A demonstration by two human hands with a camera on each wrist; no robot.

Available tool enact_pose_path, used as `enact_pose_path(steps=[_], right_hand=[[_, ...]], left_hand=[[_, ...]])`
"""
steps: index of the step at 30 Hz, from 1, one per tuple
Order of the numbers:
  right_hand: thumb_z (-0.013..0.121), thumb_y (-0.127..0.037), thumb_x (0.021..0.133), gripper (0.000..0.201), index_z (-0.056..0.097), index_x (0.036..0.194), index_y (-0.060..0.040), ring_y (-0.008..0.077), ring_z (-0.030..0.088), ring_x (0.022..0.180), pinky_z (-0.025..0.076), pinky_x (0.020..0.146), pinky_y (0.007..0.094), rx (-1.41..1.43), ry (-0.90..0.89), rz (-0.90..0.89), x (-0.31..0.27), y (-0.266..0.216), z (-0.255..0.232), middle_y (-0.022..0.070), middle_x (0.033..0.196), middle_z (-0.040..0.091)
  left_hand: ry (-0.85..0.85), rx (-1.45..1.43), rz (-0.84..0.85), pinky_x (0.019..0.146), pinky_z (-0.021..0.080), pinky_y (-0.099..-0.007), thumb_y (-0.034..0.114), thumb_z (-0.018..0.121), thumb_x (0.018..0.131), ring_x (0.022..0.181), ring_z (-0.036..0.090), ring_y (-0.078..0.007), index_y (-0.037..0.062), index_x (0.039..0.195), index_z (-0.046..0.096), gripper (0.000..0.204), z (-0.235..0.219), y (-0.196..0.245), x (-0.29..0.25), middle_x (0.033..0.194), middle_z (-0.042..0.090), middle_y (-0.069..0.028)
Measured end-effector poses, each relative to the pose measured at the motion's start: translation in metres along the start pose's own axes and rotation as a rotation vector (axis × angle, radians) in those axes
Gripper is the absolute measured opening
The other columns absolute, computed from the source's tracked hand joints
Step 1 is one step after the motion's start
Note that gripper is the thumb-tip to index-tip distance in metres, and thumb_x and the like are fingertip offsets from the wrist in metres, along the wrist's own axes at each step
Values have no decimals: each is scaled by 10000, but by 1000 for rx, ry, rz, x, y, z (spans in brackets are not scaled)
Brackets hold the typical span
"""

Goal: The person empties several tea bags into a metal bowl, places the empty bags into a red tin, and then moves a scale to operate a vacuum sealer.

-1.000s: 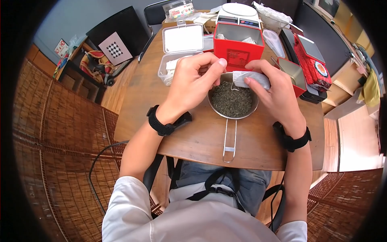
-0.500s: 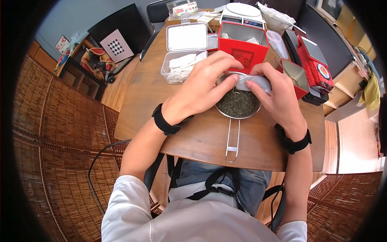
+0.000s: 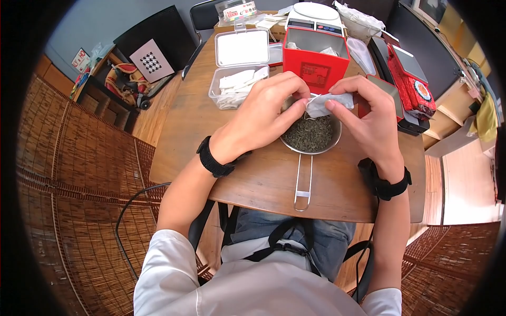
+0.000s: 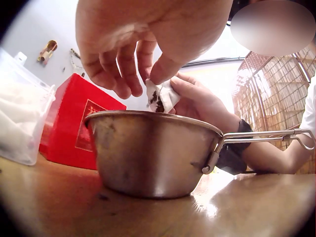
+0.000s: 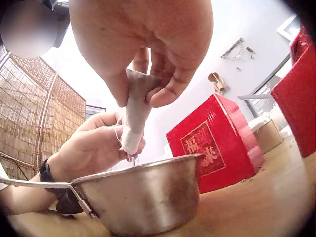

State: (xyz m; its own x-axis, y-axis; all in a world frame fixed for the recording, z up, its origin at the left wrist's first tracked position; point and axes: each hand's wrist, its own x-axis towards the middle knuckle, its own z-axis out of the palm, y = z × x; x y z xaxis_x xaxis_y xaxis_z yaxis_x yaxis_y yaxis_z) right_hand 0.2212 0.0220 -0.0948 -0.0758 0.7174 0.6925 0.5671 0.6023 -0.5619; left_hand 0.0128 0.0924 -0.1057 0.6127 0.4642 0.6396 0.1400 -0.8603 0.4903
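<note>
A metal cup with a folding wire handle (image 4: 148,158) stands on the table, holding dried tea leaves (image 3: 310,136). Over its far rim, my right hand (image 3: 375,118) pinches a white tea bag (image 5: 136,113) between thumb and fingers. My left hand (image 3: 269,116) reaches in from the other side, its thumb and fingertip pinching the bag's left edge. Dark leaf bits show at the bag's mouth (image 4: 157,100) in the left wrist view. A thin string (image 5: 118,132) hangs from the bag near the left fingers. Both hands wear black wrist straps.
Behind the cup stands an open red box (image 3: 316,66) with white bags inside. Left of it, a lidded clear plastic box (image 3: 224,100) holds white empty-looking bags. Farther back is a white kitchen scale (image 3: 314,16). A red tin (image 3: 387,97) and a red packet (image 3: 416,89) sit at right.
My left hand has come down and right from above the cup's left side, its fingers spreading, then closing on the bag's edge. The right hand keeps its hold, with the bag tilted differently.
</note>
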Motion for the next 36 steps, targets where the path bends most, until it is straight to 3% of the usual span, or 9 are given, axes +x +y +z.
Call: enact_pose_path(steps=[5,7,11,22,30,36], right_hand=[[801,-41,762,182,687,899,-2,174,636,711,499,649,285,-12,20,11,-1,2,0,79,822,693],[802,-40,761,181,690,898,-4,173,638,714,500,647,283,-42,21,-15,0,-2,-1,79,821,694],[800,-30,758,181,693,902,-5,177,644,717,503,646,279,-32,17,-13,0,-3,-1,78,833,698],[776,-3,764,163,681,896,4,184,648,732,502,642,282,-100,-64,0,0,-10,-5,74,860,697],[706,35,759,155,656,899,-9,180,632,768,484,646,267,-53,-25,-94,1,2,-1,62,875,660],[666,49,742,147,643,872,-15,156,560,650,449,594,278,-65,-16,94,1,-6,-6,61,826,646]], left_hand=[[51,-15,-17,704,492,-332,55,584,940,782,620,-232,-24,990,645,112,0,1,2,905,665,-121],[66,-69,-104,711,493,-332,77,568,962,783,624,-224,-24,1017,648,140,-1,4,2,912,669,-124],[22,-70,-111,714,493,-328,87,567,967,783,627,-221,-24,1023,648,148,-2,4,1,914,671,-127],[-75,-23,29,707,510,-362,60,638,909,797,658,-283,-28,946,638,96,3,-2,-2,892,675,-141],[-45,20,-8,695,514,-352,43,640,900,785,658,-279,-28,933,637,79,3,0,-1,882,672,-135],[4,14,-21,687,510,-341,56,625,921,758,643,-256,-19,962,642,87,3,0,0,877,671,-126]])
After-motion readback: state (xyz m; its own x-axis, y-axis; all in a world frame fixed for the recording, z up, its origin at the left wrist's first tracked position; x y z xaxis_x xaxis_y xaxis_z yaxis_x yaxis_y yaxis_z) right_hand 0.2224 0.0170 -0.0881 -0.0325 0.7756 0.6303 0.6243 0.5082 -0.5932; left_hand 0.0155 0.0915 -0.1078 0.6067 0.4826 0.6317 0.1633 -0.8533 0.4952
